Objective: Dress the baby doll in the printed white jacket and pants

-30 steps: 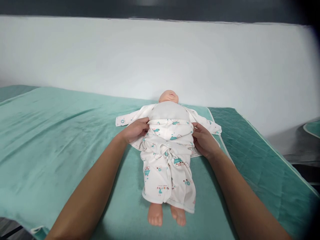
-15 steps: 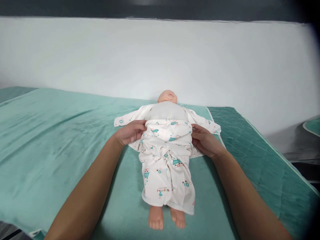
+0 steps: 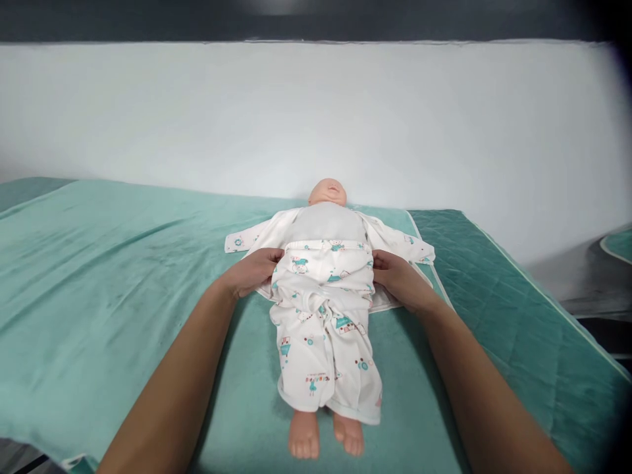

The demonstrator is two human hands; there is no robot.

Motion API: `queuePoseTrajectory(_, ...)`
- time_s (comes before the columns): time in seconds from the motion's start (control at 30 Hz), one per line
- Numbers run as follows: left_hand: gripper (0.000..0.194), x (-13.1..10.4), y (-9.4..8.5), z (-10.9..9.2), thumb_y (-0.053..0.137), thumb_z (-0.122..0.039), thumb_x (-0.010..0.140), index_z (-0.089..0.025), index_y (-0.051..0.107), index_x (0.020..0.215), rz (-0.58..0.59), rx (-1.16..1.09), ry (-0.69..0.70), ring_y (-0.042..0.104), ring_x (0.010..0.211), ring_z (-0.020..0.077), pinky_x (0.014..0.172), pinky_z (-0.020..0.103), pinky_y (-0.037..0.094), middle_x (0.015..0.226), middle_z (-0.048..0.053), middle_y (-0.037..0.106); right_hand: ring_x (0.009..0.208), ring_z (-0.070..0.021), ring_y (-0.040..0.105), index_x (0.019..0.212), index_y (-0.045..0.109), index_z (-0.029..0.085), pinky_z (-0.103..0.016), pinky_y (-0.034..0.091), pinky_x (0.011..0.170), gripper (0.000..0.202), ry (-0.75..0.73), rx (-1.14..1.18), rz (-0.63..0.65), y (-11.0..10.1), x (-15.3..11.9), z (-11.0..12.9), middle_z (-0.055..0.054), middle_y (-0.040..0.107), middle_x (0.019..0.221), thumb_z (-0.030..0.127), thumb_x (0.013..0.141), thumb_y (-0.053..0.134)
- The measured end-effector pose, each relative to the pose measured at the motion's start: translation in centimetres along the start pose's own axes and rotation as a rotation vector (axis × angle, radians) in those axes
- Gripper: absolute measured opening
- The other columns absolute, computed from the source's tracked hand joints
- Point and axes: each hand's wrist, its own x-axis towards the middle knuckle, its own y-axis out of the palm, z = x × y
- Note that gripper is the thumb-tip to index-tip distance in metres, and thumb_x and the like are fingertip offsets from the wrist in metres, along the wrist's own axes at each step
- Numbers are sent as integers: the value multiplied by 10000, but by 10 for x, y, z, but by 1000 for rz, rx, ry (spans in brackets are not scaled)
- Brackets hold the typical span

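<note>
Head view, looking down along two bare forearms, and there's one baby doll (image 3: 326,192) lying on its back in the middle of a teal bed cover (image 3: 99,276), head towards the white wall (image 3: 316,112), feet towards the camera. Two bare doll feet (image 3: 320,434) poke out at the bottom, side by side. One pair of printed trousers (image 3: 323,329) is on the doll, white with small teal and pink cartoon figures, and the waistband sits across the belly, just below a plain grey torso (image 3: 328,224). Under the doll lies one open printed top (image 3: 395,243), the same pattern, its two sleeves spread out left and right on the cover.

Left hand (image 3: 254,271) is closed on the trousers' waist at the doll's left-of-frame side, fingers curled into the cloth. Right hand (image 3: 397,280) mirrors it on the other side, fingers tucked in against the waistband, gripping the fabric too. So both hands are clamped on the one garment, one at each hip, with the doll between them.

There is a line of small coloured lettering low on one trouser leg (image 3: 316,380), but it's too small to read. To the right, a darker quilted teal pad (image 3: 494,316) lies alongside the cover, edge to edge.
</note>
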Motion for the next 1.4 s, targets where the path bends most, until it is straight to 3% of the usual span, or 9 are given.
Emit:
queuePoseTrajectory(0.2, 261, -1, -8, 5, 724, -163, 620, -208, 751, 876, 122, -48, 64, 678, 830, 219, 801, 334, 536, 784, 26, 732, 762, -206, 621, 877, 695, 235, -318, 473, 668, 208, -41, 24, -13, 2, -3, 1, -1, 705, 758, 312, 690, 746)
queuePoseTrajectory(0.63, 342, 5, -16, 17, 729, -92, 637, -164, 728, 971, 151, -183, 120, 658, 847, 186, 786, 317, 516, 958, 63, 731, 606, -147, 522, 721, 660, 220, -283, 419, 580, 156, -22, 69, -43, 0, -1, -5, 17, 620, 627, 363, 719, 722)
queuePoseTrajectory(0.77, 256, 3, -17, 17, 757, -185, 692, -150, 687, 936, 121, -182, 110, 638, 809, 162, 766, 301, 505, 927, 56, 700, 569, -113, 479, 740, 655, 205, -255, 382, 559, 134, -13, 67, -27, 0, 0, -5, 41, 599, 618, 331, 736, 701)
queuePoseTrajectory(0.97, 231, 1, -15, 15, 777, -202, 679, -162, 657, 873, 77, -172, 107, 590, 738, 114, 681, 231, 456, 842, 4, 651, 645, -129, 530, 802, 675, 208, -254, 409, 600, 117, -22, 23, 38, -1, -1, -4, 29, 655, 716, 303, 739, 700)
queuePoseTrajectory(1.13, 209, -1, -14, 15, 774, -226, 674, -158, 593, 753, 41, -181, 123, 524, 636, 84, 607, 206, 408, 715, -29, 570, 575, -118, 479, 719, 646, 212, -256, 384, 575, 164, -17, 17, 24, -2, -1, -4, 45, 595, 621, 363, 761, 691)
queuePoseTrajectory(1.4, 212, 1, -14, 22, 757, -271, 696, -149, 585, 680, -127, -125, 212, 435, 556, 58, 516, 194, 326, 677, -31, 522, 580, -114, 455, 673, 621, 212, -254, 396, 568, 289, -22, 4, -42, -3, 0, -8, 27, 552, 628, 469, 784, 696)
